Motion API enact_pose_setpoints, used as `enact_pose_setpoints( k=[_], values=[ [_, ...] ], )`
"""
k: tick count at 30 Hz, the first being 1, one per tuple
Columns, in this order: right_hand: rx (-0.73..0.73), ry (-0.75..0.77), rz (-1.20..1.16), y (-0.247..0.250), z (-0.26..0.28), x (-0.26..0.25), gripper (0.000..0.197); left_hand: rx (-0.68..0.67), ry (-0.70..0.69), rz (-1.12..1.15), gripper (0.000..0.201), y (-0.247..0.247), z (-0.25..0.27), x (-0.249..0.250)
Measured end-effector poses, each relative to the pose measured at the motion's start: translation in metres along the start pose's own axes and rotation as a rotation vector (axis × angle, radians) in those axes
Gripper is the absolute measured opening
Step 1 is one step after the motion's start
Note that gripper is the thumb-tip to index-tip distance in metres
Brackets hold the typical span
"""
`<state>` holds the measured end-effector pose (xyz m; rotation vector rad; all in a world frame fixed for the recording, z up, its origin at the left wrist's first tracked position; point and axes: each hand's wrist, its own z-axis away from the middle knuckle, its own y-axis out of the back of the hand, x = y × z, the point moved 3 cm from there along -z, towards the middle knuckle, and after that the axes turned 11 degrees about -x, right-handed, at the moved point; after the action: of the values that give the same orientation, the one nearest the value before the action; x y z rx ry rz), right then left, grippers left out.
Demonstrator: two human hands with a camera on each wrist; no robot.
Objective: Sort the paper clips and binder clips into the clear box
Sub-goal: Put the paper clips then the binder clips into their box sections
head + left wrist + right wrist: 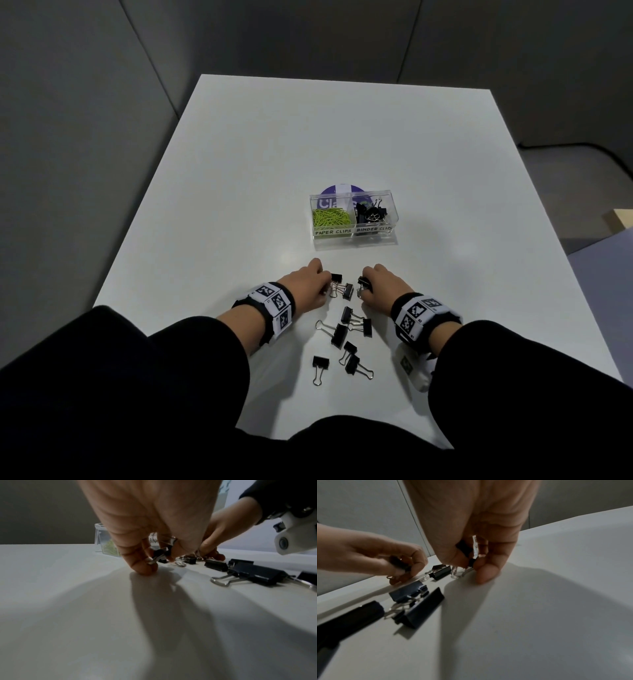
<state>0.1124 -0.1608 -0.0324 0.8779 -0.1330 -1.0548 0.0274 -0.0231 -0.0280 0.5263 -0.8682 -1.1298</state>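
Note:
The clear box (390, 236) stands mid-table, labelled PAPER CLIPS on its left half and BINDER CLIPS on its right. Green paper clips (331, 218) fill the left compartment and black binder clips (371, 213) the right. My left hand (323, 282) pinches a black binder clip (160, 555) just above the table. My right hand (364, 286) pinches another black binder clip (467, 551), its wire handle touching the table. One loose binder clip (348, 290) lies between the hands. Several more binder clips (342, 334) lie scattered nearer to me.
The white table (274, 154) has its left edge near my left forearm and its front edge at my body. A purple round disc (339, 189) lies behind the box. Grey partition walls surround the table.

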Motion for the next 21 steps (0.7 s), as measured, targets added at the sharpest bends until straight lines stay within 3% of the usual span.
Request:
enact_pose_setpoints(
  k=[2, 8, 12, 18, 21],
  values=[
    [0.026, 0.007, -0.032, 0.003, 0.001, 0.001, 0.012, -0.006, 0.017, 0.051, 0.022, 0.004, 0.0, -0.003],
    [0.053, -0.044, -0.132, 0.012, 0.003, 0.011, 0.007, -0.021, 0.08, 0.073, 0.02, 0.018, -0.002, -0.009],
    [0.033, -0.054, -0.222, 0.013, 0.002, 0.016, 0.002, -0.035, 0.083, 0.066, 0.005, 0.024, 0.002, -0.007],
    [0.077, 0.01, -0.365, 0.02, 0.002, 0.015, 0.028, -0.047, 0.07, 0.098, 0.041, 0.025, -0.001, 0.001],
    [0.053, -0.034, -0.305, 0.023, 0.002, 0.015, 0.019, -0.002, 0.062, 0.095, 0.04, 0.027, -0.007, 0.005]
  ],
)
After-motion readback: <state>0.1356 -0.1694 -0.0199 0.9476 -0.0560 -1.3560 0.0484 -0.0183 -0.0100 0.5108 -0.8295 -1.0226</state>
